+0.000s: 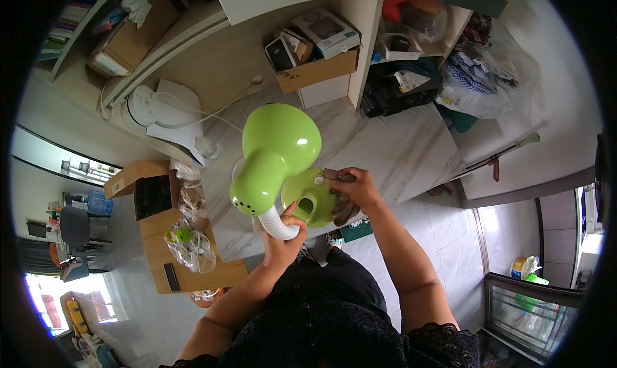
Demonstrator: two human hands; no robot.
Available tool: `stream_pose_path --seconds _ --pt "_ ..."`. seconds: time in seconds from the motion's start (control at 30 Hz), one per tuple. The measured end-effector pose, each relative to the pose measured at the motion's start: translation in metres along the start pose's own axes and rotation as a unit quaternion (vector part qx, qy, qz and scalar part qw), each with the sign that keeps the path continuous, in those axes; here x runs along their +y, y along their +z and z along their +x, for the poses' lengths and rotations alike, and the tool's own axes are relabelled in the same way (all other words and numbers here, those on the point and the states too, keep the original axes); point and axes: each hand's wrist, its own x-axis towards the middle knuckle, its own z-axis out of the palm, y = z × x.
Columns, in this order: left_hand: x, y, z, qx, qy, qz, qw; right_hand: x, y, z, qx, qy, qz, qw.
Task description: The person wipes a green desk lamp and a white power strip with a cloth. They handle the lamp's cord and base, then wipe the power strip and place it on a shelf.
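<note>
A room with pale tiles surrounds one white desk with grey marble veins [411, 143], backed by pale wooden shelving [364, 53]. One open brown cardboard box [318, 73], filled with smaller boxes, stands by the shelving. In front of me, over the desk's near edge, is one glossy lime-green lamp [286, 136] with one rounded head, one ribbed white neck [280, 224] and one round green base [292, 189]; I cannot tell whether the base touches the desk. My left grip [286, 239] is closed around the neck. My right grip [357, 188] holds one grey-brown cloth [348, 210] against the base's right side, near its one pale round button [319, 180]. To my left, one black phone [171, 277] and clear plastic wrapping [193, 249] lie on a brown cardboard surface [157, 246]; beyond stands one dark chair [76, 226].
</note>
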Motion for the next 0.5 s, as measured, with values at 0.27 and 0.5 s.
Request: stream_pose_path --seconds 0.27,0.5 --pt "-0.005 0.000 0.006 0.015 0.022 0.054 0.998 -0.003 0.010 -0.009 -0.016 0.009 0.085 0.996" --pt "0.009 -0.002 0.008 0.011 0.022 0.069 0.997 -0.004 0.023 -0.011 0.096 -0.089 -0.064 0.989"
